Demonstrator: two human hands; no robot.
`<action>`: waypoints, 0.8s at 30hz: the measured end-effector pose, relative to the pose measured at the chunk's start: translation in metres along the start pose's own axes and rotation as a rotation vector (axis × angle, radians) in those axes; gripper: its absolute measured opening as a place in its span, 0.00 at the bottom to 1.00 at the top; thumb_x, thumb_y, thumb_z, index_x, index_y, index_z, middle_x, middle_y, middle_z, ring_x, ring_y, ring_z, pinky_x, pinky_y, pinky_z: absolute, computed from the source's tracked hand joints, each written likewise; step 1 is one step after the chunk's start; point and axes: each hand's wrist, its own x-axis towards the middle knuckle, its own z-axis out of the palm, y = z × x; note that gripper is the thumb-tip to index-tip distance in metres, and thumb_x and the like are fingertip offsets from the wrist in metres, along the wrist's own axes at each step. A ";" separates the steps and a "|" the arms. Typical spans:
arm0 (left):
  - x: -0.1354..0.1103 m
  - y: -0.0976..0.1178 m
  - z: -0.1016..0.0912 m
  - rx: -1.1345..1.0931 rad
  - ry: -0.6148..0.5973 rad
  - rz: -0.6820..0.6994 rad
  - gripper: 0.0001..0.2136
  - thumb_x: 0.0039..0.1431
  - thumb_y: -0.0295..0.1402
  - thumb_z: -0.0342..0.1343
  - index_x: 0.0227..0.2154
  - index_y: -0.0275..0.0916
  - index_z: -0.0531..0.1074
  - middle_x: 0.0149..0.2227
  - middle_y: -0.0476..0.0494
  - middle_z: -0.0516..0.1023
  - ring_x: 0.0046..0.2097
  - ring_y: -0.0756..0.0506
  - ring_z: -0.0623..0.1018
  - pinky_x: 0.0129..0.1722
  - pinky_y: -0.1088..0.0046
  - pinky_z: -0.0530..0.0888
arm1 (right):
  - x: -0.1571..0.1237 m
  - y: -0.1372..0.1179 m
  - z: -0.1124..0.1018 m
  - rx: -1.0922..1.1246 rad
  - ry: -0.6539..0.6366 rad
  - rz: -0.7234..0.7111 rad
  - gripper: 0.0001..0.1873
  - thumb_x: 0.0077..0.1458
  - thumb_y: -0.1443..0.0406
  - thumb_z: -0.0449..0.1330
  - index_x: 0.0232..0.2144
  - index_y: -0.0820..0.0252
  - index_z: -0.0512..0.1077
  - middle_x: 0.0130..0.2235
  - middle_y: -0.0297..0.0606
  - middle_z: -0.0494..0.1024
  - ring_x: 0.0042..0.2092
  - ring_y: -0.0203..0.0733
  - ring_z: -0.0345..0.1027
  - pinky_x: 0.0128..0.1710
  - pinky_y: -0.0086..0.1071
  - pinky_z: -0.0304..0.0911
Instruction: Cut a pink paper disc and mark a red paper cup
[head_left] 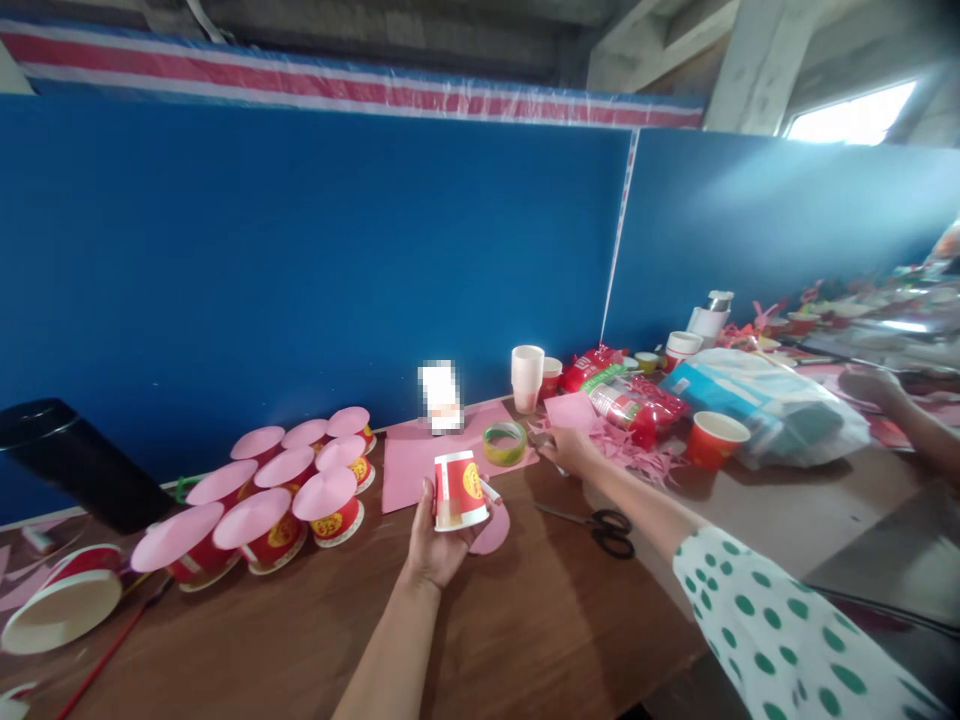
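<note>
In my left hand (437, 550) is a red paper cup (457, 490), turned upside down, with a yellow emblem and white rim. A pink paper disc (492, 530) shows just behind and below it. My right hand (568, 450) reaches forward beside a roll of yellow-green tape (504, 444); its fingers are bent together, and what they pinch is too small to make out. Pink paper sheets (405, 480) lie beneath the tape. Black-handled scissors (611, 533) rest on the table below my right forearm.
Several upturned red cups topped with pink discs (259, 505) stand at left, near a black tumbler (75, 465) and a tipped cup (64, 610). White stacked cups (527, 378), red packages (622, 395), a plastic bag (780, 410) and another person's hand (874, 388) are to the right.
</note>
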 end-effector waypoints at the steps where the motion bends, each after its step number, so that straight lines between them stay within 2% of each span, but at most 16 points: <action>1: 0.000 0.000 0.000 -0.002 0.001 -0.001 0.27 0.57 0.48 0.43 0.48 0.30 0.66 0.42 0.34 0.74 0.43 0.40 0.74 0.44 0.62 0.70 | 0.001 0.000 -0.001 -0.007 0.012 0.012 0.18 0.55 0.55 0.52 0.35 0.64 0.71 0.34 0.44 0.77 0.36 0.44 0.69 0.31 0.28 0.57; 5: 0.000 0.001 0.002 -0.015 0.010 -0.003 0.27 0.56 0.48 0.44 0.49 0.30 0.65 0.42 0.34 0.74 0.44 0.39 0.74 0.44 0.60 0.70 | 0.000 0.000 -0.008 -0.027 0.061 0.056 0.23 0.57 0.52 0.48 0.39 0.66 0.68 0.39 0.49 0.75 0.38 0.48 0.69 0.31 0.30 0.57; 8: 0.000 0.001 0.002 -0.016 0.016 0.004 0.26 0.56 0.48 0.44 0.49 0.31 0.65 0.41 0.34 0.74 0.43 0.39 0.74 0.44 0.61 0.70 | -0.016 -0.001 -0.013 -0.018 0.067 0.023 0.19 0.58 0.56 0.48 0.41 0.63 0.67 0.38 0.45 0.75 0.37 0.45 0.70 0.31 0.30 0.58; 11: 0.000 0.000 0.002 -0.009 0.019 0.011 0.26 0.56 0.48 0.45 0.49 0.31 0.65 0.42 0.34 0.74 0.43 0.39 0.74 0.43 0.62 0.71 | -0.052 0.002 -0.016 0.008 0.050 -0.082 0.15 0.54 0.61 0.53 0.45 0.58 0.66 0.40 0.39 0.74 0.39 0.41 0.69 0.35 0.28 0.59; 13: 0.000 0.000 0.003 -0.004 0.022 0.013 0.26 0.56 0.48 0.46 0.49 0.32 0.65 0.43 0.34 0.74 0.43 0.40 0.74 0.43 0.63 0.71 | -0.081 0.008 -0.016 0.010 0.105 -0.187 0.16 0.54 0.62 0.54 0.45 0.58 0.66 0.44 0.41 0.72 0.44 0.44 0.66 0.41 0.31 0.59; 15: 0.001 0.000 0.004 0.008 0.029 0.013 0.25 0.55 0.47 0.46 0.49 0.32 0.65 0.42 0.34 0.74 0.43 0.40 0.74 0.43 0.63 0.71 | -0.109 0.015 -0.015 -0.013 0.165 -0.229 0.14 0.54 0.62 0.54 0.44 0.57 0.68 0.45 0.43 0.71 0.47 0.47 0.63 0.45 0.37 0.57; 18: 0.002 -0.001 0.004 0.025 0.046 0.022 0.25 0.55 0.47 0.48 0.49 0.32 0.65 0.41 0.35 0.74 0.42 0.40 0.75 0.43 0.62 0.71 | -0.137 0.025 -0.013 0.030 0.114 -0.268 0.12 0.54 0.63 0.53 0.42 0.55 0.69 0.45 0.42 0.71 0.46 0.46 0.64 0.45 0.38 0.59; 21: 0.002 -0.001 0.003 0.019 0.043 0.017 0.26 0.55 0.47 0.48 0.49 0.33 0.65 0.43 0.34 0.73 0.42 0.40 0.74 0.44 0.61 0.71 | -0.142 0.030 -0.011 0.081 0.082 -0.273 0.10 0.56 0.63 0.51 0.37 0.55 0.71 0.40 0.41 0.73 0.42 0.44 0.66 0.42 0.36 0.60; 24: 0.001 0.000 0.002 0.023 0.037 0.012 0.26 0.55 0.48 0.47 0.50 0.32 0.64 0.44 0.33 0.73 0.43 0.39 0.74 0.44 0.59 0.71 | -0.132 0.033 -0.009 0.035 0.119 -0.211 0.11 0.57 0.62 0.50 0.33 0.57 0.72 0.36 0.40 0.74 0.39 0.43 0.67 0.39 0.33 0.61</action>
